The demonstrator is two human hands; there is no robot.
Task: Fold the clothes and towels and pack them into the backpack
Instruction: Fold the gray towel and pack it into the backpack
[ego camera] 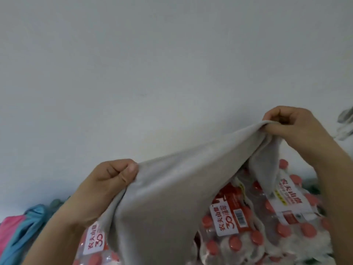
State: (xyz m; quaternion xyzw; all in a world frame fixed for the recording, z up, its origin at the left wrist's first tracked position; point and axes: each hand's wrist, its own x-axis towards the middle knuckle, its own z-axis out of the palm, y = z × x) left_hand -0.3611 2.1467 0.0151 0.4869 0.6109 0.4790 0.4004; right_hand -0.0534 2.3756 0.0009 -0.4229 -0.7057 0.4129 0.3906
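Item under handling: a plain light-grey soft cloth (172, 188), held up in the air and spread between both hands in front of a white wall (152, 64). Whether it is a towel or a garment cannot be told.

The left hand (108, 180) grips the lower end of the cloth's top edge. Its fingers (114, 167) are curled, with the thumb pressed against them, clamped on the fabric. The right hand (294, 127) holds the opposite end, higher up, its fingers bunched and pinching a gathered fold. The top edge runs taut on a slant between the two hands; the rest hangs down past the bottom of the view.

Behind and below the cloth are shrink-wrapped packs of clear water bottles with red caps and red-and-white labels (238, 226), partly covered by it. Well to the left of the cloth, low down, lies a heap of pink and blue fabric (17, 232). To the right of the cloth is a blurred grey object (345, 125) — not identifiable.
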